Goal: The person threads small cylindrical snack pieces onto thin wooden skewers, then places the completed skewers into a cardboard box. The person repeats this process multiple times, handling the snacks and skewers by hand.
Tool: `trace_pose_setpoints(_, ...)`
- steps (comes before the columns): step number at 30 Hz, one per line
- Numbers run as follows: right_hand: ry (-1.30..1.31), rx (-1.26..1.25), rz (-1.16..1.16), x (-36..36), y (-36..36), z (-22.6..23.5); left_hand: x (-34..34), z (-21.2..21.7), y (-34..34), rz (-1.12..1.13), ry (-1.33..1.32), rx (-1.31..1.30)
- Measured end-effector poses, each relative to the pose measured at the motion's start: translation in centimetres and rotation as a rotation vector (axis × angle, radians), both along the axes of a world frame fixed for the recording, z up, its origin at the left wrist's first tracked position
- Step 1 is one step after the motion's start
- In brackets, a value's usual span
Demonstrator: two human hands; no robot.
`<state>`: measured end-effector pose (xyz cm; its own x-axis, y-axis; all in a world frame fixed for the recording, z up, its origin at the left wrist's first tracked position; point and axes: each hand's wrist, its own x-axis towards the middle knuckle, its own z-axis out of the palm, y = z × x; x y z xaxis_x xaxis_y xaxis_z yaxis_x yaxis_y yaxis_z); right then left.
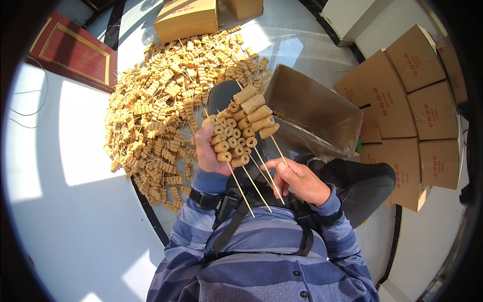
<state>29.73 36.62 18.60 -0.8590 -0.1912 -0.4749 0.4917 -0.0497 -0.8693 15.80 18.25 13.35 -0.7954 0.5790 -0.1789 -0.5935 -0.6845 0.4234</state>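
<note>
My left hand (207, 148) is closed round a bundle of skewers threaded with short, hollow tan rolls (234, 136). The rolls' open ends face up toward me, and bare sticks poke out below the bundle toward my lap. In my right hand (302, 182), the thumb and bent index finger close on the lower stick of one skewer. Several rolls (261, 111) sit in a row on that skewer, leaning against the right side of the bundle. The middle sticks pass just left of my right fingertips. My palm hides the stick's lower end.
A big heap of the same skewers (156, 110) covers the floor ahead and left. Right of my knee stands an open carton (314, 100) with a clear plastic liner. Closed cartons (397, 116) are stacked at far right; another carton (186, 19) sits behind the heap.
</note>
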Motion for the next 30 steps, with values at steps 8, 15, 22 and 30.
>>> trace_pose_setpoints(8, 0.173, 0.156, -0.366, -4.8, 1.1, 2.0, 1.4, 0.7, 0.9, -0.081, 0.007, -0.018)
trace_pose_setpoints(15, 0.183, 0.174, -0.182, -8.5, -0.4, 2.4, 1.3, 1.6, 0.7, -0.074, 0.068, -0.061)
trace_pose_setpoints(22, 0.237, 0.084, -0.268, -7.5, -0.8, 0.8, 1.2, 0.5, 0.6, -0.067, -0.007, -0.048)
trace_pose_setpoints(30, 0.213, 0.031, -0.373, -5.2, -0.7, 0.0, 0.9, 0.2, 0.2, -0.060, 0.004, -0.039)
